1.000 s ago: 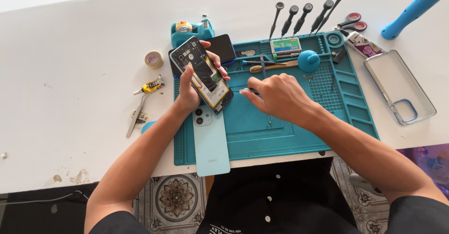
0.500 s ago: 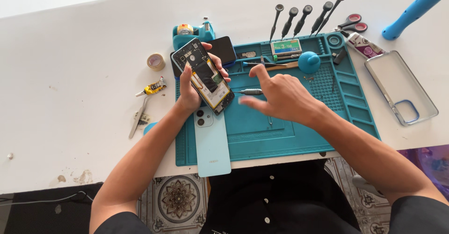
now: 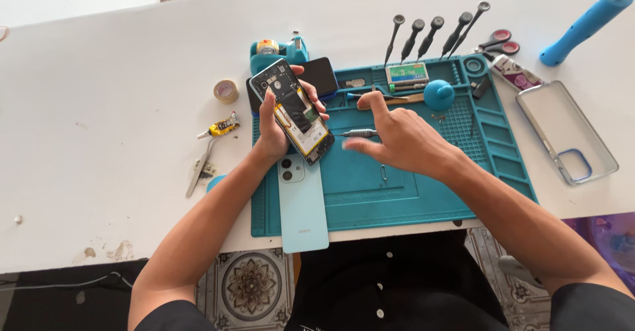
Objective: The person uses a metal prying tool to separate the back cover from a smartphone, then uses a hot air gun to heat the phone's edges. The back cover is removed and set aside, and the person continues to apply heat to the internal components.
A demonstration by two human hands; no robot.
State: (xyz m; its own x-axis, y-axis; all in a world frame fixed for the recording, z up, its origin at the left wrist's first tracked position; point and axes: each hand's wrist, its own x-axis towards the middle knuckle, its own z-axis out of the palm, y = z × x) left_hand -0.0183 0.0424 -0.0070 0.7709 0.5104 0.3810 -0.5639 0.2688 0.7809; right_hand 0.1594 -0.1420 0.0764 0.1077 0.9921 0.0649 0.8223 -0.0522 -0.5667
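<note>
While the left hand (image 3: 272, 131) grips the opened phone (image 3: 296, 111) with its insides facing up, tilted above the teal repair mat (image 3: 397, 195), the right hand (image 3: 397, 139) hovers open with fingers spread, right over a small screwdriver (image 3: 358, 133) lying on the mat. Looks to me like the picking-up-a-tool stage of the teardown, back cover (image 3: 301, 202) already off and lying at the mat's near edge on the bench (image 3: 119, 119). Next move needs a neat pinch on that thin driver without rolling it.
</note>
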